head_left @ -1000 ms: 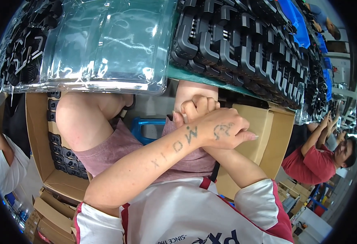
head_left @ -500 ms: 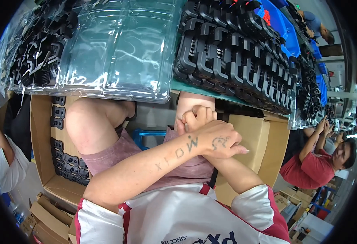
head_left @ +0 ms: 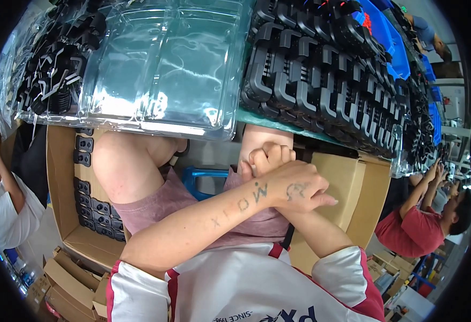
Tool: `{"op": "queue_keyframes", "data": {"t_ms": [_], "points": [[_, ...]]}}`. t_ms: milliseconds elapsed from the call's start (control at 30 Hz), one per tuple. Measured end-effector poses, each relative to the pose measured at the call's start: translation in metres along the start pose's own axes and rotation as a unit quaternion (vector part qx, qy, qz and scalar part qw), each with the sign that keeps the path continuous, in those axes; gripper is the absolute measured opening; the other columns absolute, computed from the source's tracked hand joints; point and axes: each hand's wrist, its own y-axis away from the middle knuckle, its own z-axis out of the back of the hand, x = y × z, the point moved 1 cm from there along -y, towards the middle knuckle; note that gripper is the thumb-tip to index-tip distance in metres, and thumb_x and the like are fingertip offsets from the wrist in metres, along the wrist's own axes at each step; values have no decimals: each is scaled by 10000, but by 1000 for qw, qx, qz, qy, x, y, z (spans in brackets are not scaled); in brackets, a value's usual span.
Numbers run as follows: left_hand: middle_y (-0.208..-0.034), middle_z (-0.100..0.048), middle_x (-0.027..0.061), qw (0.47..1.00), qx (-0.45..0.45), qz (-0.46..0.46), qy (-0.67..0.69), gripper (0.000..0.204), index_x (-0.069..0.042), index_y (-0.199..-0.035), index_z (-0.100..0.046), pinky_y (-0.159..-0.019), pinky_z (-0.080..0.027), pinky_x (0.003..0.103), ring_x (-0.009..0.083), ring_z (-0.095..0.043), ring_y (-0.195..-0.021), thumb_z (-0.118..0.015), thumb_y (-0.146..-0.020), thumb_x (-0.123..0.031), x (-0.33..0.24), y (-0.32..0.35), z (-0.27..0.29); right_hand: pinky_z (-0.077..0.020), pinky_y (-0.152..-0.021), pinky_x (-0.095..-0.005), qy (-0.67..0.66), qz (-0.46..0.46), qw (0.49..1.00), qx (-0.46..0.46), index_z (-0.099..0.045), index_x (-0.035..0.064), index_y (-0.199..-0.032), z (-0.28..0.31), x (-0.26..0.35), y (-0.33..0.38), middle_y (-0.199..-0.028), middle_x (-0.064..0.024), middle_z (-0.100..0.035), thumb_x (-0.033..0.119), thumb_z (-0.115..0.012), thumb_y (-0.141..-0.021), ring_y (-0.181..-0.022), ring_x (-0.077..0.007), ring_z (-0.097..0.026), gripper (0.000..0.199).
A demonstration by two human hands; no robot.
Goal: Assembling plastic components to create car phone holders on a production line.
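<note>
My forearms are crossed above my lap, the left lying over the right. My left hand [head_left: 300,186] rests across my right wrist, back up, with drawn or inked marks on it. Its thumb sticks out to the right, and its other fingers bend down out of sight. Beyond it, my right hand [head_left: 268,159] lies by my right knee with its fingers curled in; nothing shows in it. Nearest ahead on the table are a clear plastic tray [head_left: 192,70] and, to its right, rows of black plastic handle-shaped parts [head_left: 305,80], both apart from my hands.
Black parts with metal pieces [head_left: 53,80] lie at the far left. An open carton [head_left: 66,193] holding small black parts stands left of my legs; another carton [head_left: 375,188] stands right. Blue bins [head_left: 388,45] line the far right. A blue stool [head_left: 195,182] shows between my knees. Co-workers sit on both sides.
The whole view has shifted slightly, so things sit a little farther right and lower. My crossed arms and both hands keep the same pose.
</note>
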Motion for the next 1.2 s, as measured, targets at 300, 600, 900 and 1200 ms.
{"op": "queue_keyframes", "data": {"t_ms": [300,600,900,1200], "points": [[-541,-559,142,999,18,37,16,422,-33,-596,-559,-515,-382,392,375,-477,-485,-617,-824,-383,0,-16,11,-319,-719,-380,10,15,1000,9,-509,125,-869,5,-5,-10,-971,-90,-471,393,-546,-787,-804,-263,-406,283],[-523,-553,119,999,-28,0,36,374,-35,-599,-556,-496,-374,374,346,-474,-469,-645,-815,-327,5,1,8,-317,-715,-368,-1,28,1000,-9,-506,123,-887,-4,-1,-7,-988,-86,-462,416,-512,-825,-814,-252,-403,299],[-542,-567,122,999,10,10,32,345,-37,-624,-572,-511,-381,368,336,-486,-473,-637,-826,-310,1,-4,15,-318,-719,-362,-1,17,1000,3,-510,118,-897,-2,0,-7,-1001,-91,-459,407,-533,-820,-816,-249,-401,299],[-540,-561,134,999,-9,6,31,381,-30,-616,-555,-523,-379,385,356,-464,-476,-620,-832,-338,3,4,18,-324,-733,-371,-2,23,999,34,-513,116,-901,2,5,-11,-993,-91,-466,396,-536,-814,-819,-259,-412,294]]}}
